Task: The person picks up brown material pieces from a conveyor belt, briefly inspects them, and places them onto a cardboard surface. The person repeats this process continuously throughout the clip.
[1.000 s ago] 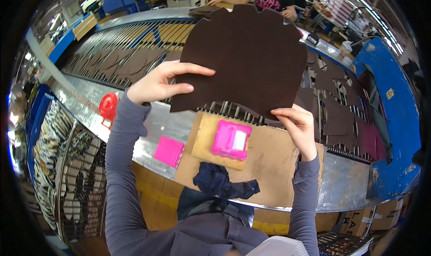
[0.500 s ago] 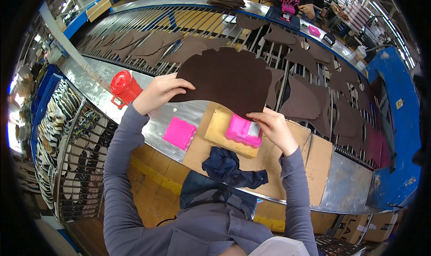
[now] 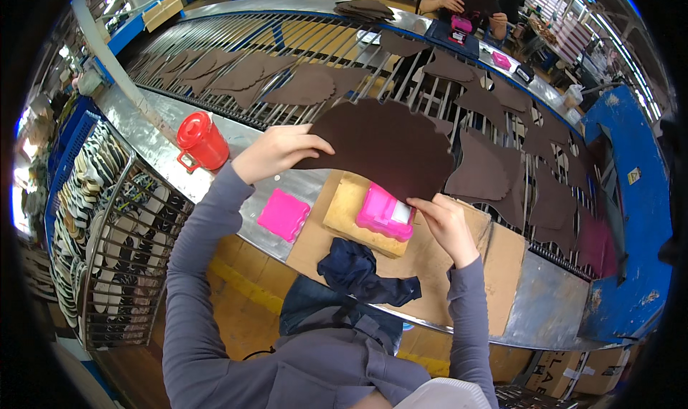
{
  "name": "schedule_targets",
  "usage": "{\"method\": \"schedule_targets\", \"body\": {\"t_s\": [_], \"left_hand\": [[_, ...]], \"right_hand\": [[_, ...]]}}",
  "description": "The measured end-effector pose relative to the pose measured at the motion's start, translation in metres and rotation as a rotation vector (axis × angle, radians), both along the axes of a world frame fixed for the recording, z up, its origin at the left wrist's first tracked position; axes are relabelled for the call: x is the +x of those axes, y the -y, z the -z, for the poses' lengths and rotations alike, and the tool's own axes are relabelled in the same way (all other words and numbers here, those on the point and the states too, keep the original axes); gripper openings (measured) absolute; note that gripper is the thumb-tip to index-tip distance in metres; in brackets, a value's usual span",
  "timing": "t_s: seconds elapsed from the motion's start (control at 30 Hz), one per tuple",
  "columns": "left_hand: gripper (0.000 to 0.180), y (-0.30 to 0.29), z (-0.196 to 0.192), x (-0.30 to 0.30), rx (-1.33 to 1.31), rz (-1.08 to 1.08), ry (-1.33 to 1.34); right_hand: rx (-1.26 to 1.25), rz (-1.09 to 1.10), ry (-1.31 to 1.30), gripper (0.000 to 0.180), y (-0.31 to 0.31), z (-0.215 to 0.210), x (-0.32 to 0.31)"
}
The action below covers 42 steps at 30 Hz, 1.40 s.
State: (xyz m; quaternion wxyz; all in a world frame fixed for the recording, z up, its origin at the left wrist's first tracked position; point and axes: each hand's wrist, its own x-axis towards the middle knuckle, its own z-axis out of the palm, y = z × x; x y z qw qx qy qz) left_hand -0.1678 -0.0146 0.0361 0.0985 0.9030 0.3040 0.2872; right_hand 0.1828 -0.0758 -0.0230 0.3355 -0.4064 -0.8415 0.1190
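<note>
I hold a large dark brown scalloped leather piece [image 3: 387, 147] flat above the bench edge. My left hand [image 3: 276, 152] grips its left edge with the thumb on top. My right hand [image 3: 448, 222] pinches its lower right edge. Just under the piece sits a pink box [image 3: 383, 214] with a white block in it, resting on a tan foam block [image 3: 351, 212]. A second pink square pad [image 3: 284, 214] lies to the left on the metal bench [image 3: 215, 187].
A red lidded jug [image 3: 201, 140] stands on the bench at left. Several brown leather pieces [image 3: 494, 172] lie on the barred conveyor [image 3: 287, 50] beyond. A dark blue cloth [image 3: 358, 273] and cardboard [image 3: 502, 258] lie near me. A wire rack of shoe soles [image 3: 107, 230] is at left. Another person [image 3: 466, 0] works across the conveyor.
The leather piece has come down from in front of the camera to lie lower and flatter over the bench. Both hands moved down with it, and the view tilted downward.
</note>
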Motion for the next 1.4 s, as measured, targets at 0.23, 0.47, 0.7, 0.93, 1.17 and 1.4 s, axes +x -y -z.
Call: {"method": "schedule_targets", "body": {"t_s": [0.23,0.47,0.7,0.93,1.17,1.4], "left_hand": [[0.025,-0.009,0.011,0.059,0.044,0.237,-0.097],[0.025,-0.019,0.020,0.118,0.082,0.462,-0.153],[0.023,-0.023,0.022,0.177,-0.028,0.620,-0.185],[0.026,-0.027,0.025,0.220,-0.156,0.712,0.011],[0.024,-0.078,-0.009,0.210,-0.215,0.543,0.260],[0.025,-0.171,0.080,0.153,-0.692,0.089,0.361]], "right_hand": [[0.160,0.136,-0.009,0.039,0.028,0.064,0.047],[0.138,0.345,-0.120,0.029,0.061,0.109,0.073],[0.146,0.472,-0.038,0.028,0.103,0.072,0.130],[0.275,0.591,0.097,0.024,0.132,-0.004,0.168],[0.230,0.636,-0.205,0.022,0.069,-0.048,0.166],[-0.333,0.443,-0.417,0.031,-0.078,0.015,0.125]]}}
